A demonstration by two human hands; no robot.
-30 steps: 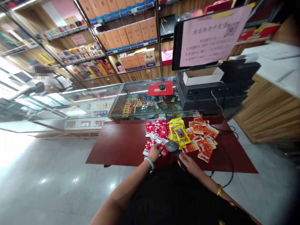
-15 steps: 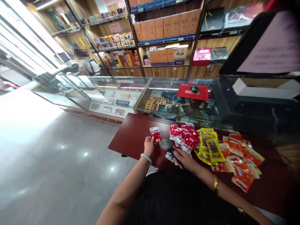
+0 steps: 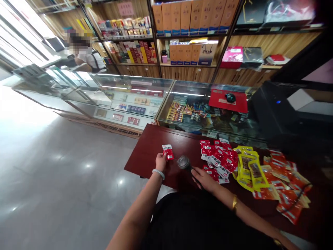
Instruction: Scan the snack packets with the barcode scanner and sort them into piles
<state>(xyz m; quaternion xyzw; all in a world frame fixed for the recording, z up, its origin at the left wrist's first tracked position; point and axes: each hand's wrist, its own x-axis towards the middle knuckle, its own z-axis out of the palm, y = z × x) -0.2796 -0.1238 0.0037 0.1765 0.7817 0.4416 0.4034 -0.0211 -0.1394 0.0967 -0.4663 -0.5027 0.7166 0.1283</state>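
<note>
Left hand has moved off the red pile — grip pinching one packet, bare table out to the left edge; right hand clamps its grip round a scanner.

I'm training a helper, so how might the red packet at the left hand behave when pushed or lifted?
The red packet is probably light, being small in the left hand. Its flat shape suggests it won't roll. Its glossy surface may make it slippery.

Red packets and yellow packets are gleaming like glossy plastic; the scanner is looking like plastic; the bench is shining smoothly; the glass case is reflecting; the gold bracelet is glinting like metal.
</note>
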